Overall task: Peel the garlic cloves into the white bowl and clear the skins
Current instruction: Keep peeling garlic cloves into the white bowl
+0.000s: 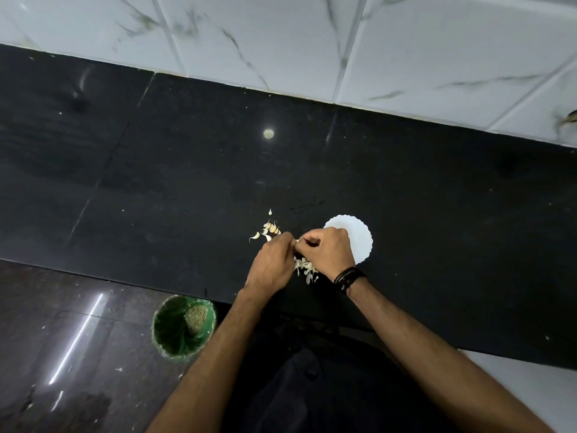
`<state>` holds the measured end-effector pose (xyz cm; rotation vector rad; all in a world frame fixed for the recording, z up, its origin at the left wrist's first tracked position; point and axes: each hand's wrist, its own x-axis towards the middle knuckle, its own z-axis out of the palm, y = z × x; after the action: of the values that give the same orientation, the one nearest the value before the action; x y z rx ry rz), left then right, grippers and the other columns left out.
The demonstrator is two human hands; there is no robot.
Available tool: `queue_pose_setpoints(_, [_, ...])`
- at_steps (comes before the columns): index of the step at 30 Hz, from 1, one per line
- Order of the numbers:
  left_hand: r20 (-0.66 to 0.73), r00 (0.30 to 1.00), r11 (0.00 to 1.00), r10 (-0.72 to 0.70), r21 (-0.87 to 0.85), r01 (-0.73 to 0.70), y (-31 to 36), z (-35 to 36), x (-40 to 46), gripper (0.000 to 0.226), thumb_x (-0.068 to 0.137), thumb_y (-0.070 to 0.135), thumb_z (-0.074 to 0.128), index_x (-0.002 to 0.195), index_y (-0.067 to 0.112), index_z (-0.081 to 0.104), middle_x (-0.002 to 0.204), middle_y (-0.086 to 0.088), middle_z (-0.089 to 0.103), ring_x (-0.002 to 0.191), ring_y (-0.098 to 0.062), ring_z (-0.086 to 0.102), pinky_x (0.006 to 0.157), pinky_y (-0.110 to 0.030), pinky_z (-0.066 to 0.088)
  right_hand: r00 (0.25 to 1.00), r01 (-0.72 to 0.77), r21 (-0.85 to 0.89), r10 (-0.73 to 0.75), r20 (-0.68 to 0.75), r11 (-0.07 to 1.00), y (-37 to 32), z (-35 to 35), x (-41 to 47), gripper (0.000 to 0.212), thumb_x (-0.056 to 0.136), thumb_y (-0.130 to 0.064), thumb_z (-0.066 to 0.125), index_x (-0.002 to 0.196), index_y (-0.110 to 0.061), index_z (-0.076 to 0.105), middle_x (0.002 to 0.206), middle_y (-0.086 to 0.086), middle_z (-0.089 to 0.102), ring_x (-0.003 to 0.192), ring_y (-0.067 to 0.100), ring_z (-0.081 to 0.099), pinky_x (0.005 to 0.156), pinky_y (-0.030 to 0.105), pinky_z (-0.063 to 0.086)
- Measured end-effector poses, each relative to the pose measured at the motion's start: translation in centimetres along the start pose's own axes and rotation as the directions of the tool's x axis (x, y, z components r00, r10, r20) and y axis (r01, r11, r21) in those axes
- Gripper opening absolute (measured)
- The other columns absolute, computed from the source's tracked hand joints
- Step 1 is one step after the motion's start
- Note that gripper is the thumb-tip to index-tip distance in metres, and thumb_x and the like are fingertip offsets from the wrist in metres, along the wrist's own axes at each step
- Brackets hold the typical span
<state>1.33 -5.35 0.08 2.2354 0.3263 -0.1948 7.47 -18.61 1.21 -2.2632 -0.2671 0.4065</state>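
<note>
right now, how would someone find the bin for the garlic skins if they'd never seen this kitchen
Start at the black counter under the tiled wall and follow its near edge down to the dark floor on the left. The bin stands there, just left of the person's left forearm. It is round and green, with pale scraps inside, the only coloured thing among black and white.

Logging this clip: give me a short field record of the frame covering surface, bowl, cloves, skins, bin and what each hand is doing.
surface: black stone counter below a white marble-look tiled wall
bowl: white scallop-edged bowl, partly hidden by the right hand; contents not visible
cloves: small pile of pale unpeeled garlic cloves on the counter, left of the bowl
skins: loose papery garlic skins on the counter under the hands
bin: green bin on the dark floor below the counter edge
left hand: grip pinching a clove, barely visible
right hand: fingers curled on the same clove; dark wristband
</note>
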Motion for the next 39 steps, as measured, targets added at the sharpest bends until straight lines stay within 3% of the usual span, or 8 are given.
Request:
queue_pose_setpoints(3, [-0.037, 0.997, 0.982, -0.072, -0.176, 0.065, -0.2, -0.1, -0.1, 0.024, 0.103, 0.017, 0.049, 0.082, 0.013, 0.058, 0.075, 0.002, 0.062, 0.069, -0.011, 0.057, 0.064, -0.029, 0.047, 0.999, -0.041, 0.075, 0.042, -0.015, 0.996, -0.5, -0.1, -0.1, 0.008, 0.08, -0.02, 0.073, 0.074, -0.018, 0.079, 0.068, -0.012, 0.074, 0.069, 0.001, 0.069, 0.073, 0.026, 0.057])
queue_pose_setpoints(7, [-0.099, 0.987, 0.958, -0.124, -0.271, 0.093, 0.0, -0.4, -0.3, 0.018, 0.102, 0.019, 0.057, 0.086, 0.015, 0.065, 0.075, 0.011, 0.066, 0.068, 0.006, 0.059, 0.064, -0.009, 0.043, 0.993, -0.113, 0.168, 0.117, -0.014, 0.979, -0.3, 0.2, -0.2, 0.009, 0.083, -0.017, 0.071, 0.081, -0.017, 0.08, 0.072, -0.01, 0.075, 0.071, 0.004, 0.071, 0.077, 0.032, 0.06])
queue_pose_setpoints(12, [-0.204, 0.976, 0.963, -0.08, -0.27, 0.022, -0.5, -0.6, -0.3, 0.012, 0.097, 0.012, 0.062, 0.09, 0.017, 0.07, 0.079, 0.012, 0.069, 0.075, -0.003, 0.064, 0.071, -0.014, 0.049, 0.976, -0.214, 0.291, 0.214, 0.035, 0.932, -0.5, 0.8, -0.6, 0.011, 0.085, -0.013, 0.069, 0.083, -0.014, 0.08, 0.071, -0.002, 0.076, 0.069, 0.015, 0.074, 0.079, 0.04, 0.062])
queue_pose_setpoints(18, [-0.223, 0.972, 0.994, 0.07, -0.07, -0.088, -1.2, -1.0, -0.6, 0.01, 0.096, 0.015, 0.065, 0.092, 0.016, 0.074, 0.085, 0.009, 0.071, 0.079, -0.004, 0.063, 0.074, -0.019, 0.049, 0.964, -0.266, 0.337, 0.258, 0.071, 0.903, -1.1, 0.9, -0.7, 0.011, 0.087, -0.011, 0.068, 0.084, -0.01, 0.079, 0.072, 0.003, 0.076, 0.068, 0.018, 0.074, 0.076, 0.033, 0.063])
queue_pose_setpoints(24, [-0.231, 0.962, 0.945, -0.145, -0.322, 0.065, -1.3, -1.0, -0.6, 0.011, 0.096, 0.017, 0.068, 0.088, 0.016, 0.076, 0.067, 0.008, 0.069, 0.062, -0.001, 0.064, 0.064, -0.008, 0.045, 0.963, -0.269, 0.332, 0.264, 0.059, 0.904, -1.3, 1.0, -1.0, 0.011, 0.086, -0.012, 0.068, 0.084, -0.011, 0.079, 0.071, 0.002, 0.076, 0.065, 0.013, 0.072, 0.071, 0.027, 0.061])
queue_pose_setpoints(29, [-0.221, 0.929, 0.857, -0.298, -0.49, 0.158, -1.7, -0.7, -0.5, 0.014, 0.096, 0.021, 0.068, 0.089, 0.012, 0.076, 0.068, 0.002, 0.071, 0.057, 0.002, 0.062, 0.061, -0.009, 0.045, 0.99, -0.134, 0.051, 0.136, -0.04, 0.99, 0.1, 1.0, -1.8, 0.007, 0.083, -0.02, 0.074, 0.079, -0.019, 0.08, 0.07, -0.012, 0.073, 0.069, -0.002, 0.067, 0.072, 0.013, 0.051])
queue_pose_setpoints(34, [-0.182, 0.935, 0.84, -0.304, -0.514, 0.173, -1.8, 0.0, -0.4, 0.014, 0.097, 0.02, 0.066, 0.091, 0.012, 0.076, 0.073, 0.0, 0.073, 0.06, -0.005, 0.065, 0.062, -0.015, 0.049, 0.998, -0.028, -0.251, 0.041, 0.046, 0.968, 1.2, 1.2, -2.6, 0.017, 0.09, -0.012, 0.063, 0.097, -0.017, 0.078, 0.088, 0.001, 0.077, 0.084, 0.022, 0.071, 0.078, 0.033, 0.056])
queue_pose_setpoints(39, [-0.156, 0.951, 0.857, -0.267, -0.489, 0.16, -1.3, 0.3, -0.4, 0.016, 0.099, 0.018, 0.063, 0.091, 0.011, 0.075, 0.075, -0.002, 0.073, 0.059, -0.005, 0.064, 0.063, -0.015, 0.05, 1.0, -0.02, -0.272, 0.025, 0.016, 0.962, 0.8, 1.2, -2.9, 0.034, 0.089, -0.018, 0.062, 0.122, -0.022, 0.068, 0.093, 0.003, 0.077, 0.091, 0.027, 0.071, 0.082, 0.039, 0.057])
